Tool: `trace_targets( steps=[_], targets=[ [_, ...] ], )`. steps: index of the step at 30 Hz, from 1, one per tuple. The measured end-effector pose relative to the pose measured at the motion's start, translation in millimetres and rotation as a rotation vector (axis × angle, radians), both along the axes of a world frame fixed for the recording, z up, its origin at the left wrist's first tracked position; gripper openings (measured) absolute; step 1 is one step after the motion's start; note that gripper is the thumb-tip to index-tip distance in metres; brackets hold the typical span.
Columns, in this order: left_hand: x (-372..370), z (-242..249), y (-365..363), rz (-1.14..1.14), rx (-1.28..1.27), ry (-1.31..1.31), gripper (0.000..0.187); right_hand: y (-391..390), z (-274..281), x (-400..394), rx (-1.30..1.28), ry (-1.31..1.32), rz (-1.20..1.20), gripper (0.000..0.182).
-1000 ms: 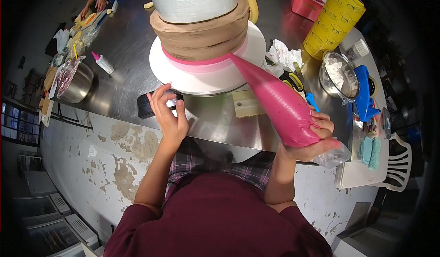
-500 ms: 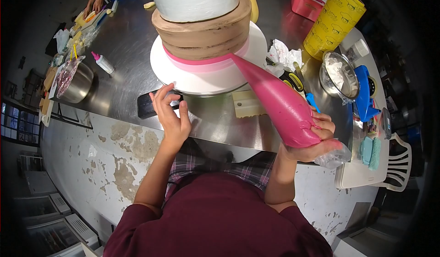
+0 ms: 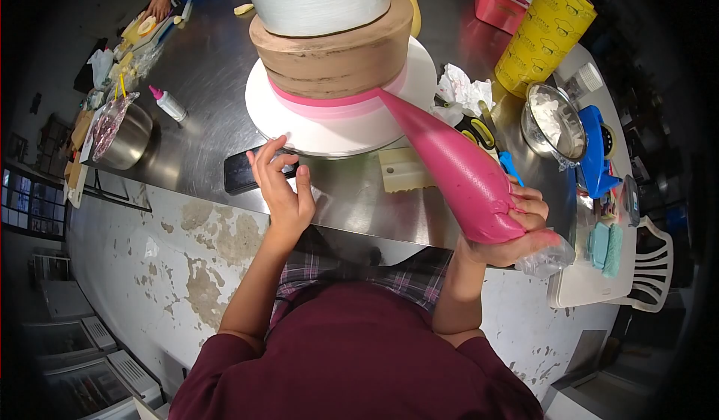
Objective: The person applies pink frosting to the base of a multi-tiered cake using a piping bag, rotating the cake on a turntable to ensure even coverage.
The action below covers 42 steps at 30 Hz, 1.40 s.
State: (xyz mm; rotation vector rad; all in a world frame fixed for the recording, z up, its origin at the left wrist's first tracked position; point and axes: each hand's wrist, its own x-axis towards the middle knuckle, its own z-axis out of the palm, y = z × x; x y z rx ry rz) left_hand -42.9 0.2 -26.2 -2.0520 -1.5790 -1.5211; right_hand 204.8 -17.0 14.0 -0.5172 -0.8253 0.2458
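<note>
A tiered cake stands on a white turntable (image 3: 262,111), its brown lower tier (image 3: 337,60) beneath a pale white upper tier (image 3: 314,0). Around the foot of the brown tier run pink bands of icing (image 3: 329,107). My right hand (image 3: 524,229) squeezes the gathered end of a full piping bag (image 3: 464,173) of dark pink icing. The bag's tip rests right at the topmost pink band. My left hand (image 3: 283,184) is held up near the turntable's front rim with fingers apart and holds nothing. Behind it lies a black phone (image 3: 238,173).
Near the turntable lie a cream-coloured scraper (image 3: 403,170), crumpled paper (image 3: 464,90) and scissors (image 3: 479,133). At right are a metal bowl (image 3: 535,131) and a yellow roll (image 3: 543,34). A pot (image 3: 127,139) and small bottle (image 3: 171,105) stand left. Another person's hands (image 3: 159,4) work far left.
The brown tier's dark streaks have shifted slightly, as the cake turns a little. My hands and the piping bag stay almost in place. The other person's hands have moved slightly.
</note>
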Motion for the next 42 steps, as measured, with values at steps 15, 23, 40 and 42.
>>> trace_targets(
  steps=[15,23,40,42],
  targets=[
    [0.7,-0.8,-0.2,0.001,-0.004,0.008,0.015,-1.9,-0.4,3.4,0.03,-0.033,-0.011,0.062],
    [0.6,-2.1,0.5,0.002,-0.003,0.012,0.016,-1.7,-0.6,5.1,0.038,-0.059,-0.032,0.061],
    [-4.5,-4.3,3.5,0.034,-0.011,0.036,0.016,-4.3,3.1,3.5,0.005,0.054,0.018,0.062],
    [-6.1,-3.3,4.3,0.039,-0.019,0.034,0.016,-2.7,-1.2,5.2,0.029,0.012,-0.052,0.062]
  ],
)
